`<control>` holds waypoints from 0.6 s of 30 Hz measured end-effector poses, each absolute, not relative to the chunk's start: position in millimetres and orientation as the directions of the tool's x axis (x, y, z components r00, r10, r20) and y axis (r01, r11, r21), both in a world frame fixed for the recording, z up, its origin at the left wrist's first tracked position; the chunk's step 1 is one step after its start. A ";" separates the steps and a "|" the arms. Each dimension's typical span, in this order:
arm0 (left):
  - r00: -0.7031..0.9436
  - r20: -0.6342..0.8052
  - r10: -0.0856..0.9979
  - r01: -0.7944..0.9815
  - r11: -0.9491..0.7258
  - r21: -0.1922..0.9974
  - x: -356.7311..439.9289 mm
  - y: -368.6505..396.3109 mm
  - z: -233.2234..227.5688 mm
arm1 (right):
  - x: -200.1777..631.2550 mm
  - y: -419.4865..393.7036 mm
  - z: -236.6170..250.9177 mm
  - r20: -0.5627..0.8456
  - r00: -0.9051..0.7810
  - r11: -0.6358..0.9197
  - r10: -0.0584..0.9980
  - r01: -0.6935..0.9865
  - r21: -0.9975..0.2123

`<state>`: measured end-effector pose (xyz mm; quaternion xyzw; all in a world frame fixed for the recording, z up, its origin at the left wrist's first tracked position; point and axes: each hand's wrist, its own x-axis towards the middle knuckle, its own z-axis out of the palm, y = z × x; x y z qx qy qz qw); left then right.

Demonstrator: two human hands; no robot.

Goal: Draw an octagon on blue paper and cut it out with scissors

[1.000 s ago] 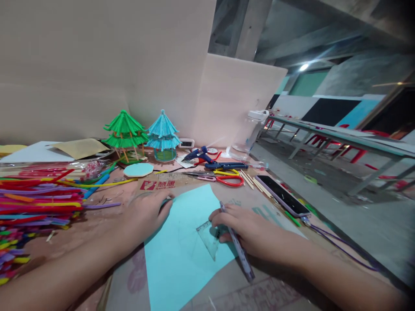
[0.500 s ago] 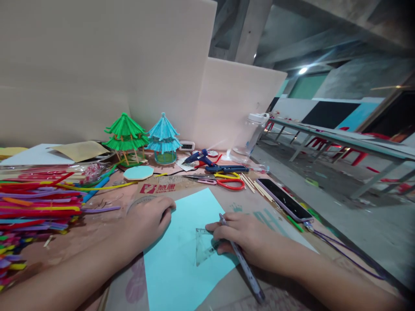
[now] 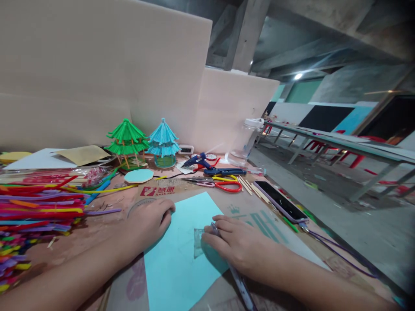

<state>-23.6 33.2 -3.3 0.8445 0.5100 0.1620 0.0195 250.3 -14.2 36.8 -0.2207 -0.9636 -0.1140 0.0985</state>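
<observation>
Head view: left hand lies flat, fingers together, pinning the blue paper. Right hand, clamped around a pen, touches the clear set square.

Scissors and phone beyond; sticks leftward.

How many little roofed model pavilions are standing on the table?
2: a green straw-roofed model pavilion at the back of the table, and a blue straw-roofed model pavilion just right of it, their roof edges nearly touching. None looks hidden.
</observation>
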 end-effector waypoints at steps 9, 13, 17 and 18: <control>0.409 0.222 0.885 0.876 -0.449 0.176 -23.6 31.7 -1.0 | 257.0 0.0 13.3 0.359 -0.842 0.891 0.404 0.451 0.055; 0.418 0.207 0.885 0.880 -0.450 0.148 -23.0 31.1 0.1 | 255.2 2.0 11.5 0.394 -0.823 0.903 0.410 0.427 -0.048; 0.436 0.203 0.877 0.883 -0.460 0.090 -24.5 29.8 2.5 | 257.8 2.8 9.9 0.387 -0.804 0.881 0.451 0.470 -0.049; 0.444 0.207 0.872 0.882 -0.466 0.069 -25.1 29.1 3.9 | 258.5 3.0 9.2 0.384 -0.804 0.880 0.453 0.473 -0.049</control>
